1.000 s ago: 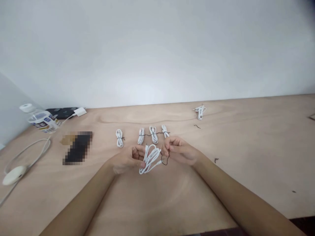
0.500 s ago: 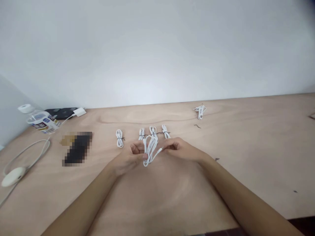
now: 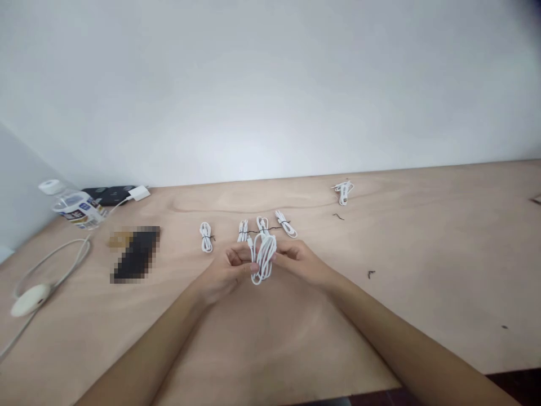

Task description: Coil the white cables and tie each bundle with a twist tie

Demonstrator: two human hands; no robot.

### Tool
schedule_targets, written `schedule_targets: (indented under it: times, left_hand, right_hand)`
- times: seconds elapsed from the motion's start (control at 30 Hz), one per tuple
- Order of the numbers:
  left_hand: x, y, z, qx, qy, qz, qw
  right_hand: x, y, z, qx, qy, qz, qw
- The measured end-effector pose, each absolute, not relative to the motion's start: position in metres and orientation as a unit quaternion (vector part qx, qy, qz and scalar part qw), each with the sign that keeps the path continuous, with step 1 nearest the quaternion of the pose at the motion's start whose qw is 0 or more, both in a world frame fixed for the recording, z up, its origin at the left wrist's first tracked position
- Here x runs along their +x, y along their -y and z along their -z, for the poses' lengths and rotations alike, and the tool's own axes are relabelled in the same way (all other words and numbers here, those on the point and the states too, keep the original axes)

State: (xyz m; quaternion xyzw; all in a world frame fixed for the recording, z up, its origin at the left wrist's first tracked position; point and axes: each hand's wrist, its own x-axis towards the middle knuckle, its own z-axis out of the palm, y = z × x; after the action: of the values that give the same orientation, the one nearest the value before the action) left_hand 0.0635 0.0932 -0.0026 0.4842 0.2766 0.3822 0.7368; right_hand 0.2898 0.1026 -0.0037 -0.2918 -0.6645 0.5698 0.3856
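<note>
A coiled white cable (image 3: 263, 258) stands upright between both hands, just above the wooden table (image 3: 380, 304). My left hand (image 3: 228, 269) pinches its lower left side with closed fingers. My right hand (image 3: 302, 260) grips the coil's right side, fingers curled against it. Behind the hands lie tied white cable bundles: one (image 3: 205, 236) to the left, and three close together (image 3: 243, 230), (image 3: 262, 225), (image 3: 286, 223) with black ties. Another bundle (image 3: 344, 191) lies farther back on the right.
A water bottle (image 3: 74, 206) lies on its side at the far left, near a white charger (image 3: 138, 193) and a dark pad (image 3: 107, 194). A white mouse (image 3: 29, 299) with its cord sits at the left edge. A blurred dark object (image 3: 136, 254) lies left of the bundles. Small black ties (image 3: 371, 274) dot the table.
The coil went from spread and slanted to gathered upright. Both hands moved closer together around it, and the loose black tie seen by my right hand is no longer visible.
</note>
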Motion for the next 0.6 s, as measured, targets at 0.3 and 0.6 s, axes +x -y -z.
schedule_targets:
  times: [0.3,0.6]
  left_hand:
    - [0.059,-0.040,-0.002,0.535,-0.425,-0.382,0.622]
    - [0.027,0.008,0.017,0.457,-0.583,-0.512,0.436]
  right_hand:
    - [0.304,-0.051,-0.002,-0.381,0.632,-0.567,0.368]
    - [0.329,-0.008,0.011,-0.479,0.529,-0.558,0.423]
